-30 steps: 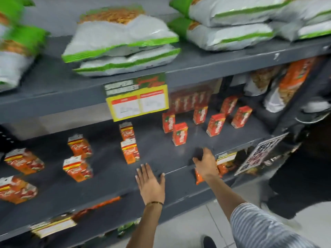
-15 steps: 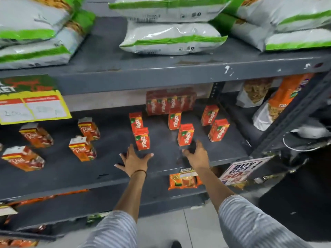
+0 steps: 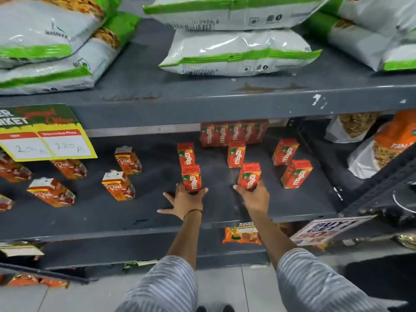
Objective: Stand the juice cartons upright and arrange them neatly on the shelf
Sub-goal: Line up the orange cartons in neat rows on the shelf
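Note:
Several small red juice cartons stand scattered on the grey middle shelf (image 3: pixel 281 206). My left hand (image 3: pixel 184 202) touches the base of the front-left red carton (image 3: pixel 191 177), with its other fingers spread on the shelf. My right hand (image 3: pixel 254 198) wraps around the bottom of another upright red carton (image 3: pixel 249 176). More red cartons stand behind at the centre (image 3: pixel 236 154) and at the right (image 3: pixel 296 174). A tight row of red cartons (image 3: pixel 234 134) lines the back. Orange-and-white cartons (image 3: pixel 118 186) sit loosely at the left, some tilted.
Large white-and-green bags (image 3: pixel 236 52) lie on the shelf above. A yellow price sign (image 3: pixel 47 145) hangs from that shelf's edge at the left. Snack bags (image 3: pixel 382 149) fill the right bay. An orange packet (image 3: pixel 242 236) and a promo sign (image 3: pixel 324 228) sit below.
Both hands have moved forward from the shelf's front edge to the two front red cartons. The camera has come closer and shifted right.

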The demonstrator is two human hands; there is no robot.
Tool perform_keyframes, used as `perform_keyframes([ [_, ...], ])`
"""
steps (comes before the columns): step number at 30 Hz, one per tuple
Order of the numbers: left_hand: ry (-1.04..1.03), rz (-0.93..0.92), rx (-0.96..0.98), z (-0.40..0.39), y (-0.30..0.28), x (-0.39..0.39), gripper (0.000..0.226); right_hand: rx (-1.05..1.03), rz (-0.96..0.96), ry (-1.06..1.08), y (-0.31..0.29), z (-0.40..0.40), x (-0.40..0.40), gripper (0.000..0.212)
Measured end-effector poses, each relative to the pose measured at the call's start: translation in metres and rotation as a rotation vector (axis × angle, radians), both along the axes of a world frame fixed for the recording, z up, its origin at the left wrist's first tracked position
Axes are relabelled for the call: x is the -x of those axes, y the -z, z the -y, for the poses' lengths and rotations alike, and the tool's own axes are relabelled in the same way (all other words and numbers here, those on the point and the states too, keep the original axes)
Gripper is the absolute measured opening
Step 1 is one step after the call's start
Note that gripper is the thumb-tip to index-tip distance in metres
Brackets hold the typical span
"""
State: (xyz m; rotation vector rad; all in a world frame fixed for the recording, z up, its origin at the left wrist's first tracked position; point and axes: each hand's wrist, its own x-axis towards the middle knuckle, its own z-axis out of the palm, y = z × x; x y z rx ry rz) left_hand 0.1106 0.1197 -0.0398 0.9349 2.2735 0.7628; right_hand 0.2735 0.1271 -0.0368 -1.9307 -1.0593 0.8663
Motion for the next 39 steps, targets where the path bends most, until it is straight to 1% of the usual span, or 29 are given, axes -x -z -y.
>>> perform_keyframes([
  [3, -0.021, -0.026, 0.001, -0.0013, 0.0048, 0.0015, 0.057, 0.001, 0.047, -0.021, -0.0017, -0.0007, 0.0054, 0.058],
  [8, -0.066, -0.019, -0.018, -0.0008, 0.0047, 0.0002, 0.050, 0.010, 0.079, -0.043, -0.0029, 0.0011, 0.0074, 0.058],
  [12, -0.067, -0.032, -0.041, -0.0016, 0.0020, -0.0005, 0.065, 0.009, 0.080, -0.034, -0.0031, 0.0024, 0.0071, 0.058],
  [16, -0.083, -0.011, -0.032, -0.0026, -0.0013, -0.0001, 0.058, 0.012, 0.115, -0.057, -0.0034, 0.0011, 0.0078, 0.059],
  [19, -0.086, -0.008, -0.033, -0.0020, -0.0014, 0.0006, 0.060, 0.035, 0.140, -0.083, -0.0032, 0.0011, 0.0089, 0.064],
  [24, -0.071, -0.005, -0.018, -0.0017, -0.0022, 0.0018, 0.064, 0.048, 0.143, -0.083, -0.0016, 0.0007, 0.0089, 0.066],
  [34, -0.084, 0.021, -0.026, -0.0019, -0.0035, 0.0025, 0.053, 0.045, 0.161, -0.105, 0.0010, -0.0001, 0.0069, 0.067],
  [39, -0.090, 0.023, -0.027, -0.0016, -0.0025, 0.0025, 0.054, 0.055, 0.149, -0.102, -0.0003, -0.0003, 0.0071, 0.067],
])
